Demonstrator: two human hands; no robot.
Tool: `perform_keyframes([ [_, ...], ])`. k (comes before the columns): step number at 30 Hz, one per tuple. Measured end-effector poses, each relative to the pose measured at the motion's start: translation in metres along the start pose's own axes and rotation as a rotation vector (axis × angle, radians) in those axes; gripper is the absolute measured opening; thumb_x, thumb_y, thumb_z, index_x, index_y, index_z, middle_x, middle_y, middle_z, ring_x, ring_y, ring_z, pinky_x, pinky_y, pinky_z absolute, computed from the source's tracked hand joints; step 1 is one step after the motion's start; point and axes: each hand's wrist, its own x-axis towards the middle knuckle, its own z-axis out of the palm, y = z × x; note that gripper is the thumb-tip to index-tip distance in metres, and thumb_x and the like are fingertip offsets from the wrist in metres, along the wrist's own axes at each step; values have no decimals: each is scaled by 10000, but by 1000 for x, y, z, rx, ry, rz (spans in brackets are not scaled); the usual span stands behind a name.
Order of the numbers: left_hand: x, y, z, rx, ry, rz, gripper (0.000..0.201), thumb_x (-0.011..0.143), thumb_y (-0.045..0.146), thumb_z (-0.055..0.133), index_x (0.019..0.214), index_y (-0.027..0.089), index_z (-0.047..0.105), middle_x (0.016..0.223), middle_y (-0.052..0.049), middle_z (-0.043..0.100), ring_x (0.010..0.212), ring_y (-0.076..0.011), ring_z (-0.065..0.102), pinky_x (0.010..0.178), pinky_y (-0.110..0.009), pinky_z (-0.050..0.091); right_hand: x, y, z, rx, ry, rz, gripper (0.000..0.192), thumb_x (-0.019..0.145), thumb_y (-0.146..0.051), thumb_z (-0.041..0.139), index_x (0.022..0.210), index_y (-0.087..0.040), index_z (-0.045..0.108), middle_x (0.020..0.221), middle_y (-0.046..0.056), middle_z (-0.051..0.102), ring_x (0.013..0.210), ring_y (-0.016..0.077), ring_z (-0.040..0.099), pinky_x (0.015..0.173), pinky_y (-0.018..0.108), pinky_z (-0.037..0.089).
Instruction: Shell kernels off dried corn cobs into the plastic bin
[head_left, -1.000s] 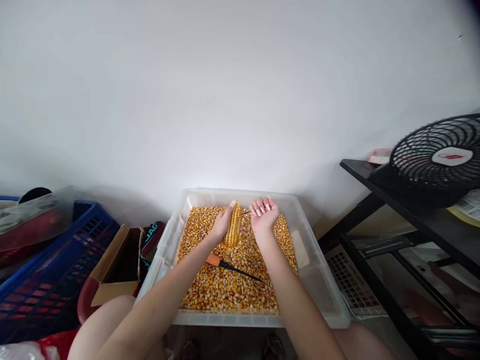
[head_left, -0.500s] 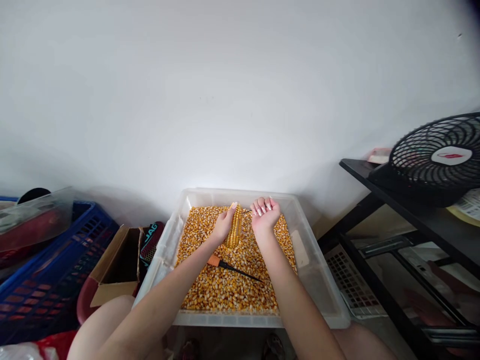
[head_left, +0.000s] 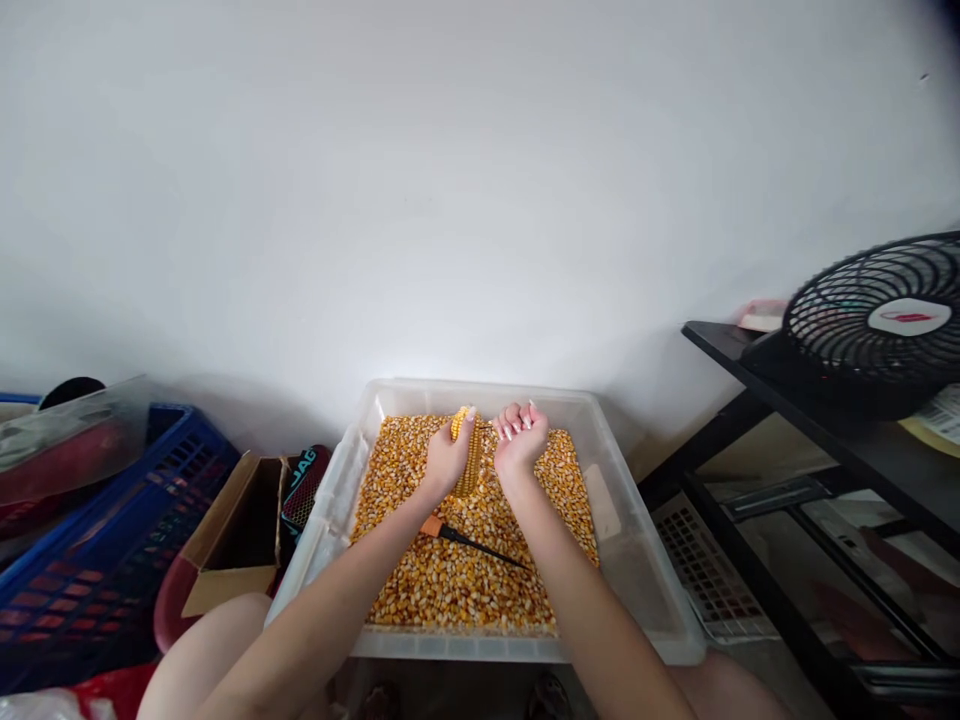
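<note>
My left hand (head_left: 448, 456) is closed round a yellow ear of corn (head_left: 469, 465), thumb along its upper part. The ear stands tilted above loose corn kernels (head_left: 472, 590) in a clear plastic bin (head_left: 645, 590). Just right of the ear is my right hand (head_left: 521, 436), its fingers curled in with the nails showing. A thin dark tip seems to stick out from it toward the ear; what the fingers hold is hidden. Below both hands, a tool with an orange handle and a long dark shaft (head_left: 480, 545) lies on the kernels.
At left stand a blue plastic crate (head_left: 180, 450), an open cardboard box (head_left: 232, 520) and a dark mesh item with lettering (head_left: 304, 490). On the right a black fan (head_left: 847, 320) sits on a black shelf (head_left: 720, 350). A white wall (head_left: 480, 200) rises behind the bin.
My right hand has shifted slightly left and down, closer to the ear of corn. My left hand has rolled a little over the ear. The orange-handled tool stays on the kernels.
</note>
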Motion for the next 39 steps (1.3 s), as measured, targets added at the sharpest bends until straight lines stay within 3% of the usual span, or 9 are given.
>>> perform_keyframes([
  [10,8,-2,-5,142,-98,166,499,824,574,419,789,123,631,703,-50,639,632,-159,534,613,-247,347,5,-7,1,35,53,73,285,778,-214,338,567,-206,147,401,-87,178,339,72,140,374,239,122],
  [18,11,-13,-10,530,-204,304,446,767,603,486,730,167,569,578,-34,563,560,-173,530,555,-250,302,15,3,-16,-36,107,201,295,779,-211,361,571,-211,153,394,-93,185,327,67,143,355,231,103],
  [21,13,-15,-8,379,-200,250,480,790,620,433,717,163,562,608,-27,566,585,-167,525,566,-251,307,18,4,-19,-2,83,233,303,776,-221,366,574,-210,139,394,-94,184,330,68,142,355,228,113],
  [27,19,-17,-5,-14,-211,-59,552,764,672,391,568,163,474,523,15,435,543,-130,396,533,-249,280,19,-7,-18,90,-10,206,327,768,-233,385,580,-201,119,406,-90,178,340,71,149,365,224,142],
  [34,17,-16,-2,-67,-234,-61,523,761,645,426,551,167,461,522,15,408,538,-128,385,512,-244,277,13,-14,-11,108,-50,141,334,771,-232,383,574,-194,116,418,-84,179,355,74,164,379,221,182],
  [39,16,-16,-1,-45,-230,-59,530,754,649,425,566,157,487,531,15,424,552,-128,392,532,-247,292,11,-11,-8,34,-45,210,329,782,-229,378,567,-200,130,417,-87,171,347,74,145,361,221,148],
])
